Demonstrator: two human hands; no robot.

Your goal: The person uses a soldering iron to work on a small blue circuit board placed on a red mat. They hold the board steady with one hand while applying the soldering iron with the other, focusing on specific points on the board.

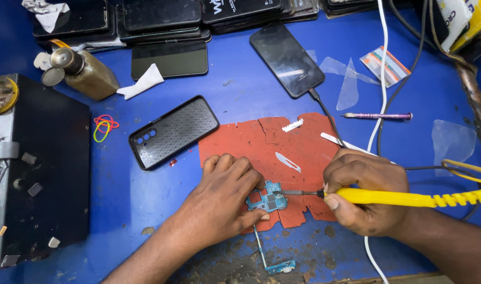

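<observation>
The left hand (224, 202) lies flat, fingers pressing the small blue circuit board (269, 199) onto the red mat (282, 142), near the front edge of the table (240, 87). The right hand (364, 192) is clenched round a yellow soldering iron (393, 197), held like a pen, its tip touching the board's right side. In my judgement the step goes well if the holding fingers stay clear of the tip, the wrist rests on the table, and the tip bears on one spot only.

Count:
- one board, with a thin strip (261, 250) running to the front edge
- one iron
- one mat
- one scalpel blade (288, 162) on the mat
- one black phone case (172, 131)
- one phone on a cable (287, 59)
- one purple screwdriver (380, 115)
- one brown bottle (85, 73)
- stacked phones along the back edge, number unclear.
</observation>
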